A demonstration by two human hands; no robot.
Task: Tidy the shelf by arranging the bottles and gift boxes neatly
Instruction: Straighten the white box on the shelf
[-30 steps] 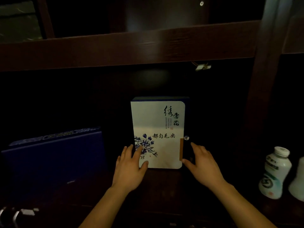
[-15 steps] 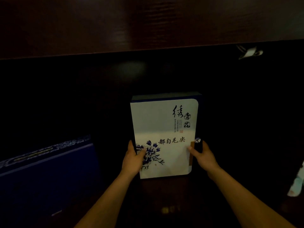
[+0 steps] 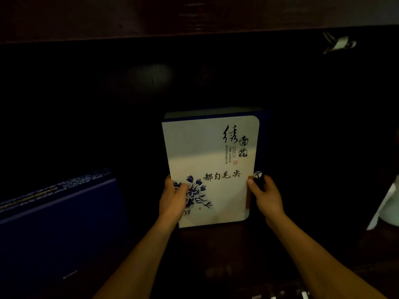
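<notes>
A white gift box (image 3: 207,156) with blue flowers, black calligraphy and dark blue edges stands upright in the middle of a dark wooden shelf. My left hand (image 3: 174,198) grips its lower left edge, thumb on the front face. On the lower right edge my right hand (image 3: 266,194) holds it beside a small round clasp. A dark blue gift box (image 3: 54,225) with a patterned top stands to the left, apart from the white one. At the right frame edge a white bottle (image 3: 386,210) shows only in part.
A dark wooden shelf board (image 3: 194,16) runs across overhead. A small white tag (image 3: 339,43) hangs under it at the upper right. The shelf's back is in deep shadow. The wooden shelf floor (image 3: 216,255) shows below the box.
My hands went from resting open near the box's bottom to gripping its two lower sides. The view moved closer and left, so the bottles slid to the right edge.
</notes>
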